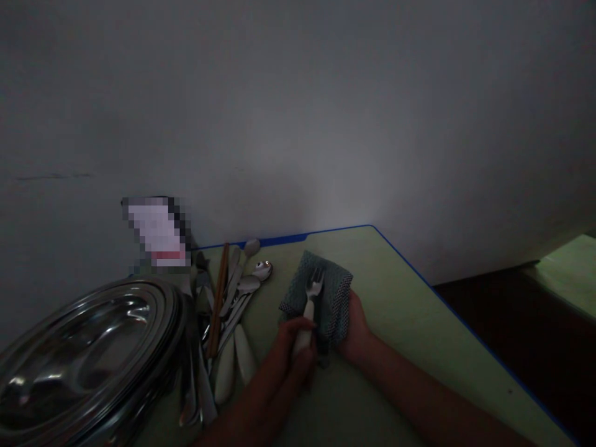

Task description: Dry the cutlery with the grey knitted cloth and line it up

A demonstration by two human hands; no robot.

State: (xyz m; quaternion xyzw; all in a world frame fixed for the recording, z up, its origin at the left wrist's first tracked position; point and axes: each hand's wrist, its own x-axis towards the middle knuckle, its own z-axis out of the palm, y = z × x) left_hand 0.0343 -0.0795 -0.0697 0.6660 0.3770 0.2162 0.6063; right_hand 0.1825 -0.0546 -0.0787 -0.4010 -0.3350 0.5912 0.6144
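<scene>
My left hand [295, 351] grips a fork [313, 294] by its pale handle, with the metal tines pointing up and away from me. Behind the fork is a folded grey-green cloth [334, 290] with a checked edge. My right hand [356, 329] is wrapped round the cloth from its right side; most of those fingers are hidden behind it. The fork lies in front of the cloth, and I cannot tell whether the tines touch it. Left of my hands, spoons [249, 284] and other cutlery lie in a loose pile.
A stack of oval steel dishes [84, 347] stands at the left. Brown chopsticks [218, 304] lie among the cutlery. A blurred-out phone-like object [158, 230] leans against the wall [298, 124]. The pale green table [395, 298] has a blue edge, with dark floor beyond its right side.
</scene>
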